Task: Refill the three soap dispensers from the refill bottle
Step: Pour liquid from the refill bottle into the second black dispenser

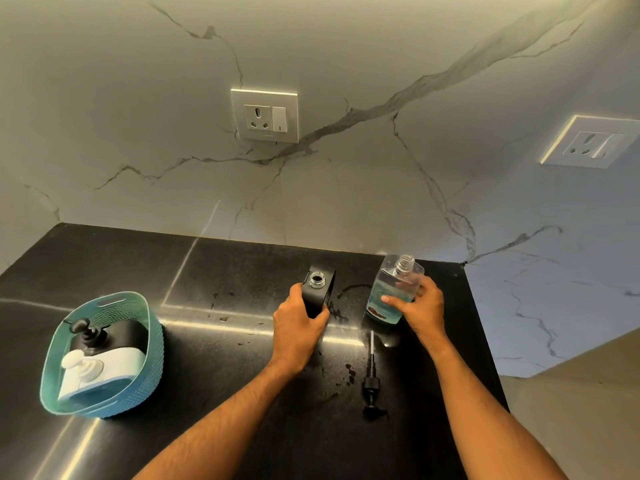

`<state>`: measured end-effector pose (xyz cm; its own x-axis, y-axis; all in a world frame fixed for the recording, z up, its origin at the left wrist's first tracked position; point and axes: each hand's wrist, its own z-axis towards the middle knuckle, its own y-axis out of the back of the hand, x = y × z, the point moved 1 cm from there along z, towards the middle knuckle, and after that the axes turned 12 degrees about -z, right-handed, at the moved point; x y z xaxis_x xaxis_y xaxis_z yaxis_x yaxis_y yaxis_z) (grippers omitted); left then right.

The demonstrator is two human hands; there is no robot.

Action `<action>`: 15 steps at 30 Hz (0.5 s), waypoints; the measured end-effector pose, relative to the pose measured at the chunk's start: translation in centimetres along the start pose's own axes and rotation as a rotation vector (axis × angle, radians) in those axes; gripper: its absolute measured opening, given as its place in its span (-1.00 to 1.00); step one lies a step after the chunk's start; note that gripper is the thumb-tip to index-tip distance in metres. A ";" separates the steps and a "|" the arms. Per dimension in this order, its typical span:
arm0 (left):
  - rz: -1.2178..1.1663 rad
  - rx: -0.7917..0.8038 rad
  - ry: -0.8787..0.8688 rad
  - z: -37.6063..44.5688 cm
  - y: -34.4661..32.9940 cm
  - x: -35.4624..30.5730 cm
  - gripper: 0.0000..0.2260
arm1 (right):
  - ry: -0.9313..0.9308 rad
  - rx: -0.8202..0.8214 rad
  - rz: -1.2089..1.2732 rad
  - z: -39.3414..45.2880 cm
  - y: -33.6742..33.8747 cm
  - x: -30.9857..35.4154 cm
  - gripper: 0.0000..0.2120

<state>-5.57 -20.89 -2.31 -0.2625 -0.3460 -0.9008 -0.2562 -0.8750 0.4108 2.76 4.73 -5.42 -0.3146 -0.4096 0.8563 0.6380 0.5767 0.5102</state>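
A black soap dispenser (320, 284) stands on the black counter (225, 271) with its round neck uncovered, and my left hand (298, 320) grips its near side. To its right my right hand (422, 306) holds the clear refill bottle (393, 289), upright on the counter, uncapped, with blue liquid in its lower half. The black pump head (371, 379) lies flat on the counter between my forearms, its tube pointing away from me. A second black dispenser (104, 332) and a white dispenser (100, 368) lie in the teal basket (152, 341) at the left.
Dark drips and smears mark the counter around the open dispenser and near the pump head. The marble wall carries two sockets (265, 116) (592, 142). The counter's right edge (485, 341) drops off beside the refill bottle.
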 end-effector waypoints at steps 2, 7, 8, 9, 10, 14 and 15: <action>-0.003 0.006 -0.001 -0.2 -0.2 0.0 -0.55 | 0.008 -0.010 0.014 -0.6 0.1 0.3 -0.39; -0.007 -0.005 -0.019 -0.7 0.1 -0.3 -0.47 | 0.034 -0.072 -0.012 -1.7 -0.2 1.1 -0.43; -0.009 -0.010 -0.022 -0.7 0.3 -0.5 -0.47 | 0.041 -0.091 -0.028 -1.9 -0.3 1.3 -0.44; -0.012 -0.017 -0.025 -0.8 0.5 -0.7 -0.47 | 0.054 -0.114 -0.044 -2.2 -0.3 1.7 -0.44; -0.015 -0.025 -0.027 -0.9 0.7 -0.9 -0.46 | 0.071 -0.142 -0.060 -2.5 -0.2 2.1 -0.45; -0.032 -0.055 -0.038 -1.4 1.7 -1.8 -0.42 | 0.149 -0.264 -0.102 -3.5 0.4 4.3 -0.43; -0.038 -0.063 -0.046 -1.6 1.9 -2.0 -0.41 | 0.179 -0.293 -0.116 -3.9 0.6 5.0 -0.43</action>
<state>-4.01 -22.38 0.06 -0.2964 -0.2978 -0.9075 -0.2084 -0.9071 0.3657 4.28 0.26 -1.17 -0.2855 -0.5929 0.7530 0.7877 0.3024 0.5367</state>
